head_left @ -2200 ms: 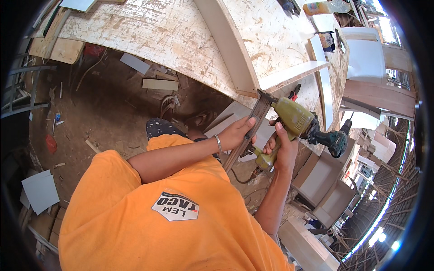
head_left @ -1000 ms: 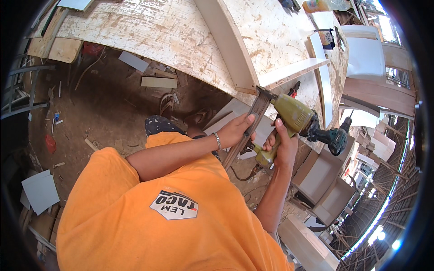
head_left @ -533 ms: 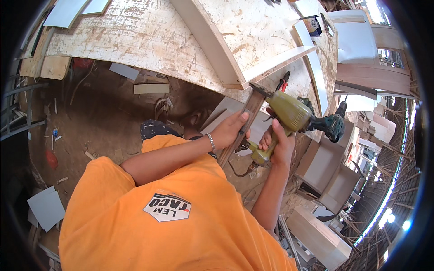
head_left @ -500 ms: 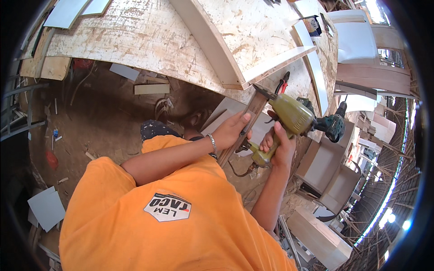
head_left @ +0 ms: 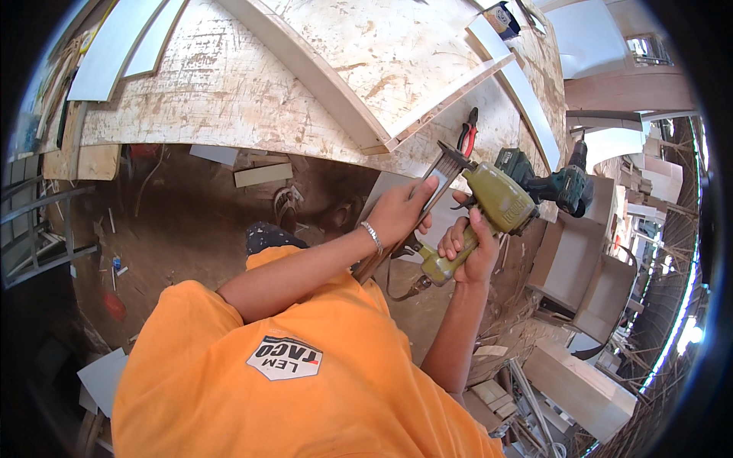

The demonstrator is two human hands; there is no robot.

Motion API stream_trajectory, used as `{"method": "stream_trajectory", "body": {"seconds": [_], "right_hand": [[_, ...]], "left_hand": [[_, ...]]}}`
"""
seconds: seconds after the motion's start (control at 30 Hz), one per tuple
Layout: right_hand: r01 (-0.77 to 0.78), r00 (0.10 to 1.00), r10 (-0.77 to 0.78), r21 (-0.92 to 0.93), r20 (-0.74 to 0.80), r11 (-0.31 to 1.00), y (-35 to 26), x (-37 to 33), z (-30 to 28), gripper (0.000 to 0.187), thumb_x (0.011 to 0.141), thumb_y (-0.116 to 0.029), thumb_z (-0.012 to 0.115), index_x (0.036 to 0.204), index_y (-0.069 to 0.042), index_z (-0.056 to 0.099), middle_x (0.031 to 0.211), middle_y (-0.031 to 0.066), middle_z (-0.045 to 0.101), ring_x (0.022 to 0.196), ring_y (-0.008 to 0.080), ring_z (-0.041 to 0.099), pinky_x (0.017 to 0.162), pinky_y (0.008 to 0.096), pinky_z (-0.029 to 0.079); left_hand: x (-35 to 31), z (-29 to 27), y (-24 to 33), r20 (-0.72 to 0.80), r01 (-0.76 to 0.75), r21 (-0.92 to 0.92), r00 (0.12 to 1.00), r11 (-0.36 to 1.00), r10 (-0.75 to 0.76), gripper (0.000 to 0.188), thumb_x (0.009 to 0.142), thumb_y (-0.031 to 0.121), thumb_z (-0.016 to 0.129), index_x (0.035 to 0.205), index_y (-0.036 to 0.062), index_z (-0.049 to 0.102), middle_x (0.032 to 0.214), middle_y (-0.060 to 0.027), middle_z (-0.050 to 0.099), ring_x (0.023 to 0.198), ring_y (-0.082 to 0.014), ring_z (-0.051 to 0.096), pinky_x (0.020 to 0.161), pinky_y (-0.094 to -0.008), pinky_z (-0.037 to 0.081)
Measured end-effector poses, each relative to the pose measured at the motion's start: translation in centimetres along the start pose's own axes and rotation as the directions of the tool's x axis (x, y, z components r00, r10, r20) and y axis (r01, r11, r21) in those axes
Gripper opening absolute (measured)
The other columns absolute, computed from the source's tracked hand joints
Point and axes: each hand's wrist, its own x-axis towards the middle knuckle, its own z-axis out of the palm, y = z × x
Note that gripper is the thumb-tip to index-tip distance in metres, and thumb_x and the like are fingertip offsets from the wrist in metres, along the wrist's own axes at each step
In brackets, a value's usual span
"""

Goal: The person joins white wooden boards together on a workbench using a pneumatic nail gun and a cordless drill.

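Note:
A green nail gun [head_left: 500, 197] is held tilted in front of my orange shirt, its nose by the worktable's near edge. My right hand [head_left: 475, 248] is wrapped round its handle, with the air hose fitting below. My left hand [head_left: 401, 208], with a bracelet at the wrist, is closed on the gun's long magazine [head_left: 369, 267]. By the left thumb, a pale grey strip [head_left: 437, 182] lies along the magazine; whether it is a strip of fasteners I cannot tell. Part of the magazine is hidden behind the left hand.
On the worktable [head_left: 229, 84] lie a joined board frame [head_left: 321, 80], red-handled pliers [head_left: 468, 131] and white panels [head_left: 122, 49]. A cordless drill [head_left: 561, 187] sits at its right edge. Cabinet boxes [head_left: 576, 252] stand to the right; wood scraps [head_left: 263, 175] lie on the floor.
The view has shifted slightly. My left hand has moved up along the magazine toward the nose, and the pale grey strip now shows by its thumb. My right hand keeps its grip.

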Motion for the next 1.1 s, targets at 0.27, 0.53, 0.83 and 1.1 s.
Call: {"method": "stream_trajectory", "body": {"seconds": [0.27, 0.53, 0.83, 1.1], "right_hand": [[-0.008, 0.992, 0.057, 0.397, -0.111, 0.918, 2.0, 0.8, -1.9, 0.051, 0.107, -0.041, 0.045, 0.134, 0.001, 0.055, 0.054, -0.0033, 0.039, 0.041, 0.0102, 0.037, 0.045, 0.0276, 0.037], [0.087, 0.974, 0.042, 0.539, -0.223, 0.838, 3.7, -1.0, -5.5, 0.051, 0.106, -0.041, 0.046, 0.130, 0.003, 0.056, 0.053, -0.0036, 0.037, 0.041, 0.0102, 0.036, 0.045, 0.0286, 0.037], [0.101, 0.974, 0.023, 0.523, -0.226, 0.846, 3.1, -2.7, -5.8, 0.050, 0.106, -0.041, 0.045, 0.130, 0.003, 0.055, 0.053, -0.0024, 0.038, 0.041, 0.0110, 0.038, 0.046, 0.0296, 0.038], [0.150, 0.963, 0.013, 0.574, -0.270, 0.805, 2.7, -1.8, -5.3, 0.050, 0.105, -0.042, 0.046, 0.127, 0.002, 0.056, 0.054, -0.0036, 0.038, 0.042, 0.0100, 0.037, 0.046, 0.0287, 0.038]], "left_hand": [[3.5, 0.3, 2.5, -0.069, -0.149, 0.594, 0.970, 0.791, 0.234, 0.058, 0.103, 0.054, 0.053, 0.094, -0.0029, 0.063, 0.075, -0.0169, 0.068, 0.075, -0.0233, 0.072, 0.067, -0.0364, 0.055], [3.0, -9.1, 2.9, -0.445, -0.085, 0.411, 0.850, 0.908, 0.281, 0.039, 0.090, 0.028, 0.079, 0.099, -0.0022, 0.055, 0.081, -0.0063, 0.062, 0.069, -0.0125, 0.060, 0.064, -0.0289, 0.052], [3.3, -9.3, 3.6, -0.290, -0.135, 0.257, 0.934, 0.957, 0.209, 0.034, 0.099, 0.022, 0.069, 0.103, -0.0074, 0.052, 0.098, -0.0205, 0.068, 0.090, -0.0259, 0.075, 0.079, -0.0304, 0.063], [-1.2, -11.8, 0.7, -0.170, -0.036, -0.055, 0.985, 0.998, 0.026, 0.034, 0.109, 0.032, 0.046, 0.114, -0.0010, 0.056, 0.105, -0.0155, 0.071, 0.100, -0.0270, 0.072, 0.091, -0.0373, 0.057]]}}
